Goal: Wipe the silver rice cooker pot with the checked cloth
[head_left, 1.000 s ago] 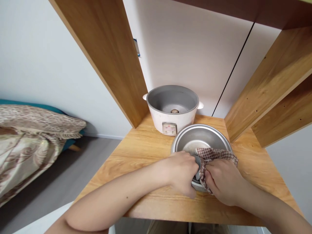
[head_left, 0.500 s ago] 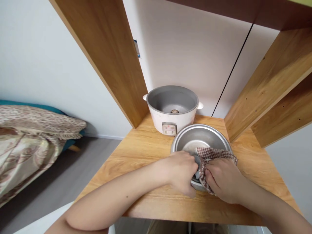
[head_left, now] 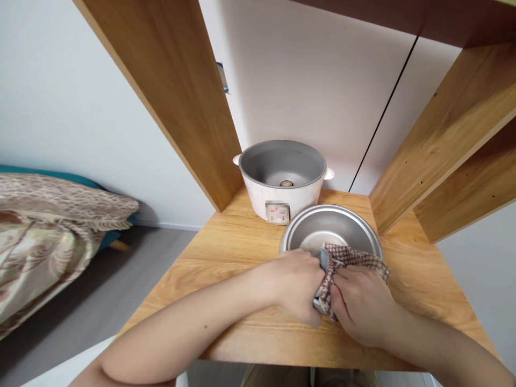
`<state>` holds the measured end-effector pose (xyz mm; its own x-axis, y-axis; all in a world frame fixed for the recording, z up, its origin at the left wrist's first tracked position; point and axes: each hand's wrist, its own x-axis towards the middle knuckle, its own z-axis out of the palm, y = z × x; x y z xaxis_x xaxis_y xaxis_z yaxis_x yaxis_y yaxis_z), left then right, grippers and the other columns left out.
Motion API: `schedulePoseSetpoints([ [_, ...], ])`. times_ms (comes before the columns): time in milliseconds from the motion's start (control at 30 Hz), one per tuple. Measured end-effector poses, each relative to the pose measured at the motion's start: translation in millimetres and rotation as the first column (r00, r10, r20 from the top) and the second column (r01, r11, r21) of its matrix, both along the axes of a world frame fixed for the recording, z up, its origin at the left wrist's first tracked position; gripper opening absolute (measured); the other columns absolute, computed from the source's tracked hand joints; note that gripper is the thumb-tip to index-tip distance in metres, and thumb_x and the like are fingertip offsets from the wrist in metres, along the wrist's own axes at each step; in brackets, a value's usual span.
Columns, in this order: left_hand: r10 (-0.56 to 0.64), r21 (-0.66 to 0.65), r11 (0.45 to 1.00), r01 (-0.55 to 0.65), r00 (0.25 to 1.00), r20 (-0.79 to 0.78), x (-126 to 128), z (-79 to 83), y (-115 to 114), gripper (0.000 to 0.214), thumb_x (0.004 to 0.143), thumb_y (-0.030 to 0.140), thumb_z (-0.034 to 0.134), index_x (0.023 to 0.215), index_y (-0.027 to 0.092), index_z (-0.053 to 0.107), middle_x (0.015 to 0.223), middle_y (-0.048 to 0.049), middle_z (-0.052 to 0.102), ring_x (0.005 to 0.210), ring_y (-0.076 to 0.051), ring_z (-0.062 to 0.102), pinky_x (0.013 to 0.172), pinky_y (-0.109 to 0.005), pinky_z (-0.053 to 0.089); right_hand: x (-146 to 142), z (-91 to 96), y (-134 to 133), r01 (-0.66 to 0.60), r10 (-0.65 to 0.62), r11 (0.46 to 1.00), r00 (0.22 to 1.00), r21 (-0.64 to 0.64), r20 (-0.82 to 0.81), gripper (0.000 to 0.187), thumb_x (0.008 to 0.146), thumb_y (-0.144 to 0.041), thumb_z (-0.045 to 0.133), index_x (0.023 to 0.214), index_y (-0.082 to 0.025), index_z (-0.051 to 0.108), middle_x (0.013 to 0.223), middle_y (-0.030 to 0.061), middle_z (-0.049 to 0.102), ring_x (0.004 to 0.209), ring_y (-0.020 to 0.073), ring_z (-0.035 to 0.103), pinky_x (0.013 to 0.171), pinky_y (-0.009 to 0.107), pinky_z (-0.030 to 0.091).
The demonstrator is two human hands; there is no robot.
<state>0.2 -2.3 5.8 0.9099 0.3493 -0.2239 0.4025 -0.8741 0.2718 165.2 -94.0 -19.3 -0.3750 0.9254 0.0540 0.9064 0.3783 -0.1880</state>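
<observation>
- Head view, the only one. Steel bowl (head_left: 330, 231) stands on the wooden surface (head_left: 234, 252), just in front of the white cooker base (head_left: 282, 180), which is open-topped and grey inside.
- Work in hand, as judged: wiping the bowl's near rim with a checked cloth (head_left: 350, 257). The cloth drapes over that rim, part inside the bowl and part bunched between the two hands.
- Left hand (head_left: 296, 285): fingers curled shut on the bowl's near rim, at the cloth's left edge. It appears to steady the bowl; whether it also pinches the cloth, cannot tell.
- Right hand (head_left: 360, 303): closed over the cloth, pressing it against the rim and outer wall. Fingertips are tucked under the fabric and hidden.
- The two hands touch, or nearly so, at the rim.
- To do this step well (judgement): keep the left hand firm so the bowl neither tips nor slides toward the surface's front edge; keep the cloth wrapped over both faces of the rim; turn the bowl in small steps, not the wrist.
- Risk (judgement): the bowl sits close to the cooker base, so a hard push may knock it against that.
- Surroundings: wooden shelf uprights (head_left: 181, 91) on both sides, white wall behind, a bed with patterned cover (head_left: 48, 226) at far left.
</observation>
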Motion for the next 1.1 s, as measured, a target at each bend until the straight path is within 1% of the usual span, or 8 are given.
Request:
schedulePoseSetpoints([
  [133, 0.001, 0.034, 0.999, 0.001, 0.998, -0.059, 0.1, 0.7, -0.1, 0.033, 0.060, 0.051, 0.069, 0.069, 0.020, 0.074, 0.070, -0.0110, 0.075, 0.063, -0.030, 0.071, 0.058, -0.040, 0.056, 11.1, 12.2, 5.2, -0.051, 0.052, 0.998, 0.999, -0.037, 0.013, 0.036, 0.098, -0.025, 0.037, 0.076, -0.019, 0.064, 0.077, 0.0045, 0.069, 0.069, 0.0194, 0.060, 0.067, 0.036, 0.033],
  [233, -0.010, 0.051, 0.999, 0.013, 0.998, -0.063, 0.3, 0.2, -0.2, 0.035, 0.060, 0.052, 0.070, 0.069, 0.018, 0.074, 0.069, -0.0123, 0.075, 0.062, -0.030, 0.070, 0.057, -0.040, 0.056, 14.9, 16.7, 6.4, -0.061, 0.062, 0.997, 0.998, -0.045, 0.019, 0.036, 0.098, -0.025, 0.038, 0.075, -0.019, 0.064, 0.076, 0.0040, 0.069, 0.068, 0.0192, 0.060, 0.065, 0.036, 0.032],
  [367, -0.004, 0.038, 0.999, 0.006, 0.999, -0.041, 0.2, -1.2, -0.3, 0.033, 0.059, 0.051, 0.070, 0.066, 0.019, 0.073, 0.067, -0.0109, 0.074, 0.061, -0.030, 0.070, 0.057, -0.039, 0.056, 8.6, 9.4, 3.0, -0.026, 0.026, 0.999, 1.000, -0.024, 0.011, 0.034, 0.097, -0.024, 0.037, 0.075, -0.019, 0.064, 0.077, 0.0049, 0.069, 0.070, 0.0201, 0.060, 0.068, 0.036, 0.033],
  [500, -0.002, 0.003, 1.000, 0.002, 1.000, 0.021, -0.2, -1.4, -0.8, 0.024, 0.058, 0.044, 0.069, 0.069, 0.022, 0.072, 0.070, -0.0071, 0.075, 0.064, -0.029, 0.071, 0.057, -0.038, 0.056, -1.8, -3.4, -2.8, 0.032, -0.032, 0.999, 0.999, 0.022, -0.011, 0.032, 0.096, -0.025, 0.037, 0.079, -0.019, 0.063, 0.079, 0.0064, 0.068, 0.075, 0.0223, 0.060, 0.071, 0.038, 0.034],
  [567, -0.003, -0.001, 1.000, 0.003, 0.999, 0.034, -0.5, -1.3, -0.9, 0.022, 0.058, 0.042, 0.069, 0.069, 0.023, 0.071, 0.070, -0.0063, 0.075, 0.065, -0.029, 0.071, 0.057, -0.038, 0.056, -4.0, -5.8, -4.3, 0.038, -0.037, 0.999, 0.999, 0.033, -0.018, 0.031, 0.096, -0.025, 0.038, 0.080, -0.019, 0.063, 0.080, 0.0067, 0.068, 0.076, 0.0226, 0.060, 0.072, 0.038, 0.034],
  [900, -0.001, 0.050, 0.999, 0.004, 0.999, -0.044, -0.4, -2.7, -0.1, 0.036, 0.059, 0.054, 0.070, 0.066, 0.019, 0.073, 0.065, -0.0106, 0.073, 0.058, -0.029, 0.069, 0.054, -0.039, 0.054, 11.6, 13.2, 4.9, -0.048, 0.048, 0.999, 0.999, -0.024, 0.000, 0.034, 0.096, -0.023, 0.037, 0.074, -0.019, 0.063, 0.076, 0.0049, 0.069, 0.068, 0.0193, 0.059, 0.067, 0.036, 0.032],
  [1000, -0.002, 0.049, 0.999, 0.003, 0.999, -0.035, -0.1, -2.7, -0.3, 0.036, 0.058, 0.054, 0.070, 0.065, 0.019, 0.073, 0.065, -0.0110, 0.073, 0.059, -0.030, 0.069, 0.055, -0.040, 0.055, 10.1, 10.2, 3.2, -0.044, 0.044, 0.999, 0.999, -0.019, -0.005, 0.034, 0.096, -0.023, 0.037, 0.074, -0.018, 0.062, 0.075, 0.0049, 0.068, 0.068, 0.0190, 0.058, 0.068, 0.035, 0.032],
  [1100, -0.001, 0.030, 1.000, 0.001, 1.000, -0.005, -0.1, -2.9, -0.9, 0.031, 0.058, 0.050, 0.070, 0.065, 0.020, 0.072, 0.068, -0.0096, 0.074, 0.062, -0.031, 0.070, 0.056, -0.039, 0.055, 3.7, 1.9, -0.6, -0.012, 0.012, 1.000, 1.000, 0.013, -0.022, 0.032, 0.096, -0.023, 0.037, 0.076, -0.018, 0.062, 0.076, 0.0055, 0.067, 0.070, 0.0194, 0.057, 0.070, 0.035, 0.033],
])
